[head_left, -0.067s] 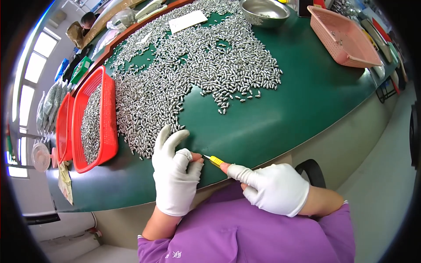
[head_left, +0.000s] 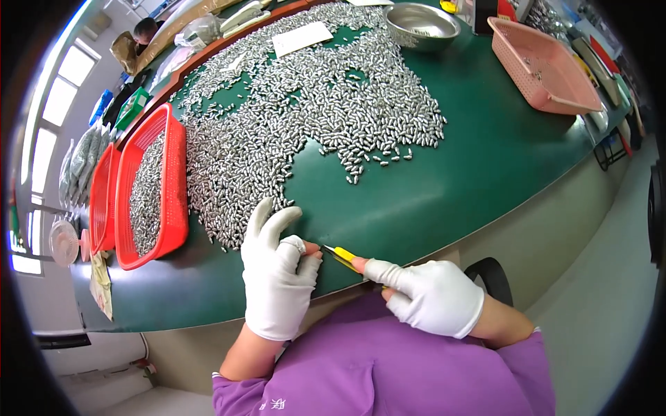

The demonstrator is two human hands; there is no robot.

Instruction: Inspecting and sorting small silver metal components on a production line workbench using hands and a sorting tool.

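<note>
My right hand [head_left: 436,297], in a white glove with bare fingertips, grips a yellow craft knife [head_left: 343,257]. Its blade points up and left toward my left fingertips. Gloved in white too, my left hand [head_left: 279,281] has thumb and index finger pinched together, its other fingers raised. Whatever sits in that pinch is too small to make out. Just beyond the left hand, a wide spread of small silver metal pieces [head_left: 239,163], pointed at the ends, covers much of the green table [head_left: 444,201].
On the left stand a red plastic basket [head_left: 175,187] of silver pieces and another red basket [head_left: 101,208]. A white paper [head_left: 302,39] lies on the spread. Farther back are a steel bowl [head_left: 423,43] and a pink basket [head_left: 548,100]. A person [head_left: 146,29] appears at the far left.
The view has shifted slightly. Both hands keep nearly the same pose, and the knife still points at the left fingertips.
</note>
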